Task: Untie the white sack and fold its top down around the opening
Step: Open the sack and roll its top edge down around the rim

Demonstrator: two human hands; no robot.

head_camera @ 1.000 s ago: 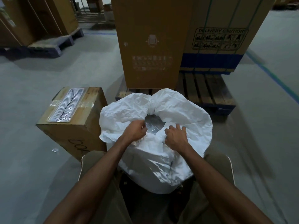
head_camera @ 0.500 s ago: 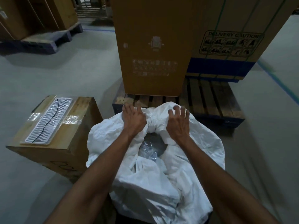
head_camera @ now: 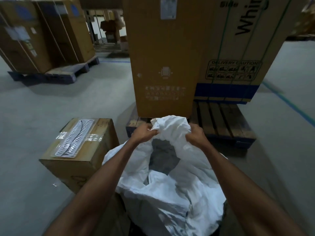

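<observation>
The white sack (head_camera: 172,193) stands on the floor right in front of me, its mouth open and something dark and grey showing inside. My left hand (head_camera: 144,133) grips the far rim of the sack on the left side. My right hand (head_camera: 196,134) grips the same far rim on the right. Between the two hands the bunched white cloth is lifted up above the opening. Both forearms reach over the near part of the sack.
A small cardboard box (head_camera: 80,150) with a plastic tray taped on top sits to the left of the sack. Behind the sack is a wooden pallet (head_camera: 223,120) carrying tall cartons (head_camera: 163,65). More cartons on pallets (head_camera: 44,40) stand far left.
Both hands went from the near edge of the opening to the far rim, curled round it and lifted the cloth up. The view rose and tilted forward.
</observation>
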